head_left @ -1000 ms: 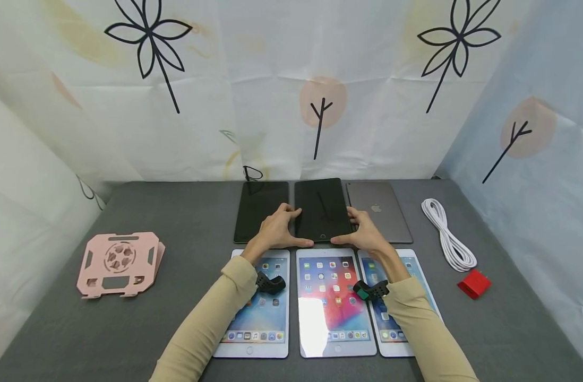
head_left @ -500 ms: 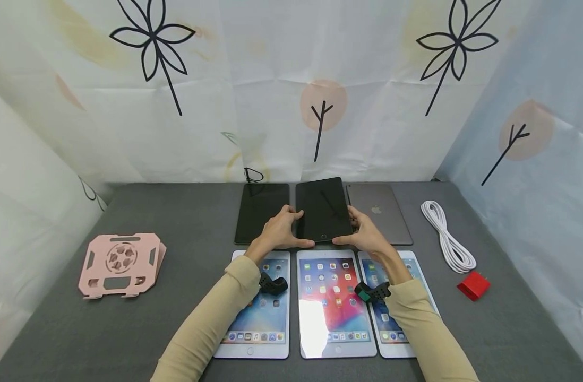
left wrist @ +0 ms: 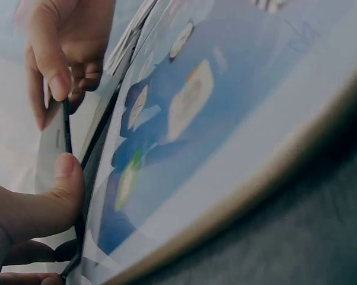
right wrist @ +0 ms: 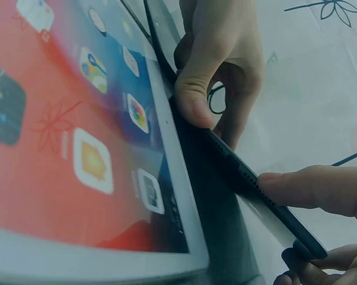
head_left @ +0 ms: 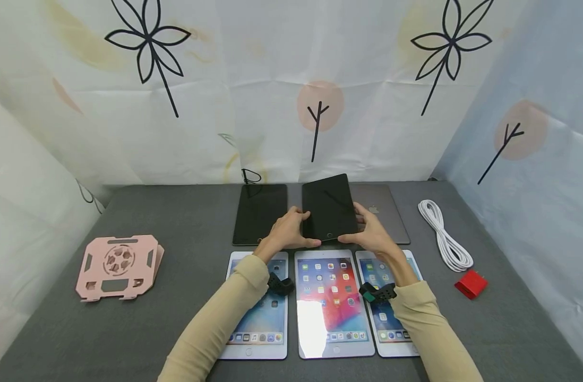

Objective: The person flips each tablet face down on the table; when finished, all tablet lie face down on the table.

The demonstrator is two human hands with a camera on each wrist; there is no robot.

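So on the far left of the frame there's a pink stand (head_left: pixel 118 260) sitting on the gray table (head_left: pixel 48 339), all cutouts with a fan-looking circle in the middle. Next, just left of center, a black tablet (head_left: pixel 259 212) lies flat, screen up, and nearer the bottom edge is the first white tablet (head_left: pixel 269 318), lit up but partly covered by a tan sleeve (head_left: pixel 220 318). The left hand (head_left: pixel 286 231) comes in here and it's pinching the lower left corner of the held tablet (head_left: pixel 327 209), thumb along the near edge. That one's black too, right around the middle of the frame, up off the table and tilted. Below it is the second white tablet (head_left: pixel 332 297), with a big glare patch at its lower left. The right hand (head_left: pixel 374 233) has the lower right corner pinched, thumb on the near edge and fingers tucked underneath in the right wrist view. The third white tablet (head_left: pixel 387 321) is under that forearm, and a gray tablet (head_left: pixel 389 209) lies logo-up behind the hand. Over at right: a bundled white cable (head_left: pixel 444 236), then a red block (head_left: pixel 471 284) just below it.
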